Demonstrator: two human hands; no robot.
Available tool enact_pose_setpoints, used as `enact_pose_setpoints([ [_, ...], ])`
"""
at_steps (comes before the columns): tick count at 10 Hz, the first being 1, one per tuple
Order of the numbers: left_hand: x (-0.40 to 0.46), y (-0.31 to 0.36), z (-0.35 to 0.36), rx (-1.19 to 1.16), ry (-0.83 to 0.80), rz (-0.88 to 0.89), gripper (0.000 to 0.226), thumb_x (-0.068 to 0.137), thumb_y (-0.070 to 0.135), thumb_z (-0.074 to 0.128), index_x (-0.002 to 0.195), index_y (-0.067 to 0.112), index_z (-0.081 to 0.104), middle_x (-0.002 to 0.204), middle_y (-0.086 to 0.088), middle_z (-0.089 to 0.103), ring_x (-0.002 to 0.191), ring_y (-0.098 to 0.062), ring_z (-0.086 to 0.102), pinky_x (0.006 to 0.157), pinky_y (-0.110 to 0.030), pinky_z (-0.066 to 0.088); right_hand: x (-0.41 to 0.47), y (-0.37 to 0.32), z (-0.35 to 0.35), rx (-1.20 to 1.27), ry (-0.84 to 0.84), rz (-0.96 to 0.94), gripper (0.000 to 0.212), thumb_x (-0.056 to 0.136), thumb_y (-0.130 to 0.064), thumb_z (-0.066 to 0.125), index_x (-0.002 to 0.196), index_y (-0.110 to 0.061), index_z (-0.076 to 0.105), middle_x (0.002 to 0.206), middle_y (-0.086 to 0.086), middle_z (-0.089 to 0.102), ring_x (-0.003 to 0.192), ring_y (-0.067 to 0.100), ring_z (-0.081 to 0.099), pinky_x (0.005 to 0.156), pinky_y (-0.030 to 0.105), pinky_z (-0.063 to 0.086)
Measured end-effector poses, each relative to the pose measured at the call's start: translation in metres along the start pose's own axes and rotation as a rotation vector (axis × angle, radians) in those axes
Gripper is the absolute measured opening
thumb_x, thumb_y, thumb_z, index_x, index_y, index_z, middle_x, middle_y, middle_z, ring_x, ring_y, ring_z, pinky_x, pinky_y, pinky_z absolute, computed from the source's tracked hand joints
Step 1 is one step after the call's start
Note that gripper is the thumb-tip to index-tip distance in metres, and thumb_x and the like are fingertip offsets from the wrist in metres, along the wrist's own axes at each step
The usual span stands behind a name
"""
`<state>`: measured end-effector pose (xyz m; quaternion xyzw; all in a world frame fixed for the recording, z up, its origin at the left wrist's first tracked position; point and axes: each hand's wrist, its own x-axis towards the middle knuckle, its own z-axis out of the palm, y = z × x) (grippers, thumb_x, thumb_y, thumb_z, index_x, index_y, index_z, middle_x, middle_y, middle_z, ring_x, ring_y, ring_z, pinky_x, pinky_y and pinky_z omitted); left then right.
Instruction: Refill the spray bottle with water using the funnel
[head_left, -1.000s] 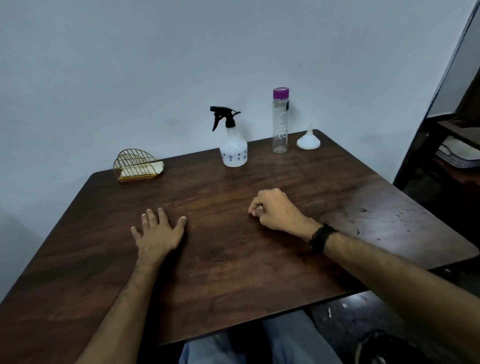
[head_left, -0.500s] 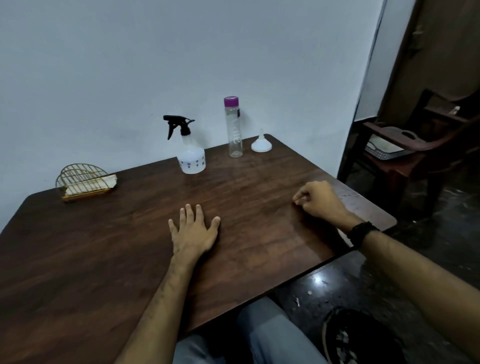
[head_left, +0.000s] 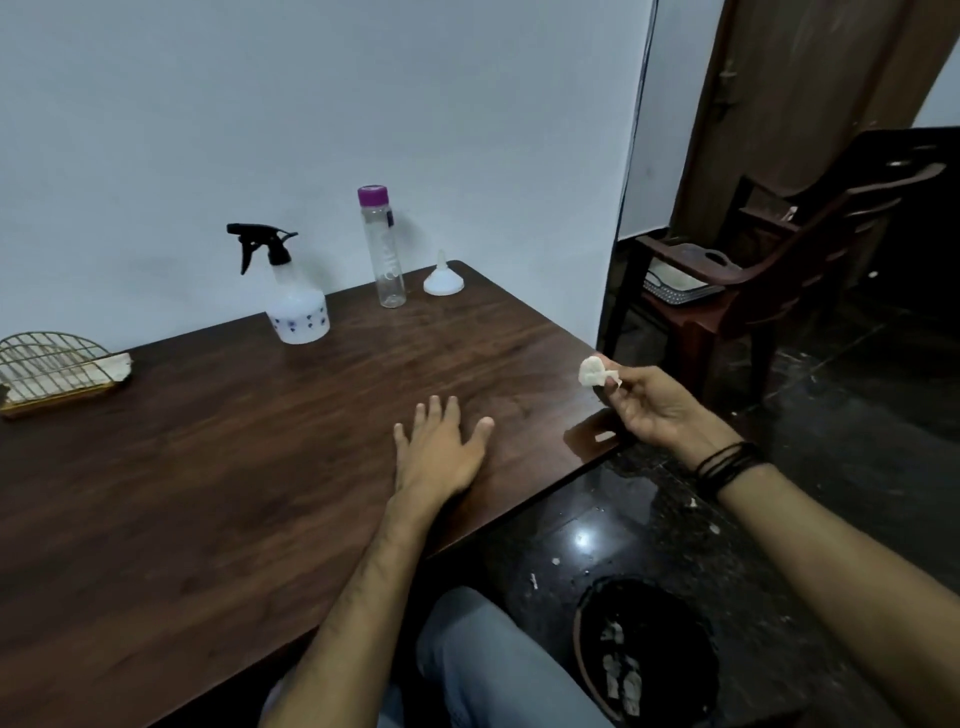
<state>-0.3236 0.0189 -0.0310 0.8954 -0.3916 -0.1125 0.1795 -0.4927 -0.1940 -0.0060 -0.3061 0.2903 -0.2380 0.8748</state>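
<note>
dark wood table (head_left: 218, 467), sprayer (head_left: 296, 291) still capped, bottle (head_left: 383, 249) and funnel (head_left: 443, 280) untouched, left hand (head_left: 441, 447) flat and empty, right hand (head_left: 649, 405) pinching a paper wad (head_left: 592, 371) off the edge, so basically not started.

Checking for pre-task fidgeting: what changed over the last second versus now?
The right hand left the tabletop, moved out past the table's right edge and turned palm up, a small crumpled white scrap now showing in its fingertip grip. The camera also swung right. The left hand stayed flat on the table; spray bottle, water bottle and funnel stand untouched by the wall.
</note>
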Motion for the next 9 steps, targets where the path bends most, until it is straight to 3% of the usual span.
enact_pose_setpoints([
  [1, -0.013, 0.058, 0.032, -0.038, 0.064, 0.117, 0.07, 0.101, 0.058, 0.035, 0.156, 0.015, 0.031, 0.165, -0.009, 0.025, 0.154, -0.025, 0.017, 0.125, -0.05, 0.009, -0.017, -0.008, -0.022, -0.032, -0.071, -0.015, 0.032, 0.071, 0.007, 0.073, 0.103, 0.004, 0.069, 0.1, 0.016, 0.068, 0.067, 0.018, 0.073, 0.053, 0.013, 0.055],
  [2, -0.046, 0.11, 0.074, -0.103, 0.404, 0.433, 0.038, 0.097, 0.037, 0.055, 0.12, 0.009, 0.066, 0.126, -0.013, 0.065, 0.121, -0.03, 0.057, 0.109, -0.044, 0.039, -0.044, -0.026, -0.061, -0.32, -0.178, -0.04, 0.043, 0.061, -0.002, 0.083, 0.101, 0.004, 0.068, 0.085, 0.009, 0.075, 0.065, 0.011, 0.072, 0.052, 0.014, 0.055],
  [3, -0.07, 0.134, 0.13, -0.046, 0.561, 0.806, 0.019, 0.092, 0.023, 0.061, 0.077, 0.011, 0.063, 0.078, -0.009, 0.06, 0.076, -0.028, 0.054, 0.071, -0.04, 0.042, -0.067, -0.039, -0.105, -0.58, -0.199, 0.006, 0.016, 0.075, 0.007, 0.062, 0.09, 0.001, 0.066, 0.07, 0.004, 0.072, 0.052, 0.006, 0.066, 0.048, 0.015, 0.052],
  [4, -0.068, 0.128, 0.189, 0.088, 0.223, 0.81, 0.018, 0.087, 0.024, 0.067, 0.074, 0.012, 0.063, 0.075, -0.008, 0.058, 0.073, -0.029, 0.056, 0.066, -0.039, 0.041, -0.065, -0.026, -0.161, -0.847, -0.157, 0.146, 0.019, 0.085, 0.017, 0.058, 0.089, 0.0, 0.066, 0.063, 0.0, 0.07, 0.05, 0.004, 0.063, 0.045, 0.014, 0.049],
  [5, -0.055, 0.122, 0.229, 0.148, -0.11, 0.628, 0.021, 0.086, 0.029, 0.067, 0.096, 0.01, 0.069, 0.092, -0.012, 0.066, 0.09, -0.035, 0.062, 0.077, -0.041, 0.049, -0.04, 0.018, -0.215, -1.04, -0.097, 0.319, 0.017, 0.086, 0.012, 0.064, 0.09, -0.004, 0.069, 0.066, -0.001, 0.073, 0.057, 0.005, 0.067, 0.05, 0.015, 0.051],
  [6, -0.041, 0.114, 0.256, 0.248, -0.315, 0.481, 0.036, 0.093, 0.039, 0.056, 0.116, 0.013, 0.064, 0.117, -0.012, 0.063, 0.112, -0.034, 0.056, 0.093, -0.04, 0.043, -0.007, 0.08, -0.261, -1.199, 0.051, 0.314, 0.013, 0.079, 0.001, 0.08, 0.087, -0.007, 0.074, 0.072, 0.007, 0.073, 0.066, 0.017, 0.07, 0.055, 0.02, 0.056],
  [7, -0.031, 0.103, 0.274, 0.259, -0.413, 0.377, 0.039, 0.093, 0.04, 0.056, 0.12, 0.013, 0.062, 0.125, -0.012, 0.062, 0.119, -0.034, 0.055, 0.098, -0.039, 0.042, 0.021, 0.123, -0.287, -1.362, 0.127, 0.308, 0.012, 0.074, -0.008, 0.085, 0.081, -0.012, 0.076, 0.08, 0.011, 0.077, 0.073, 0.02, 0.074, 0.068, 0.03, 0.062],
  [8, -0.027, 0.09, 0.29, 0.233, -0.455, 0.311, 0.038, 0.09, 0.04, 0.059, 0.117, 0.012, 0.064, 0.122, -0.014, 0.064, 0.118, -0.035, 0.057, 0.098, -0.038, 0.044, 0.037, 0.15, -0.302, -1.499, 0.149, 0.275, 0.01, 0.078, -0.006, 0.075, 0.077, -0.016, 0.073, 0.084, 0.007, 0.076, 0.076, 0.017, 0.071, 0.067, 0.027, 0.054],
  [9, -0.021, 0.081, 0.305, 0.218, -0.487, 0.258, 0.04, 0.088, 0.041, 0.06, 0.115, 0.014, 0.065, 0.119, -0.015, 0.066, 0.116, -0.036, 0.059, 0.096, -0.039, 0.047, 0.051, 0.172, -0.319, -1.574, 0.139, 0.347, 0.012, 0.084, -0.014, 0.067, 0.087, -0.007, 0.076, 0.093, 0.01, 0.077, 0.088, 0.027, 0.071, 0.078, 0.039, 0.059],
])
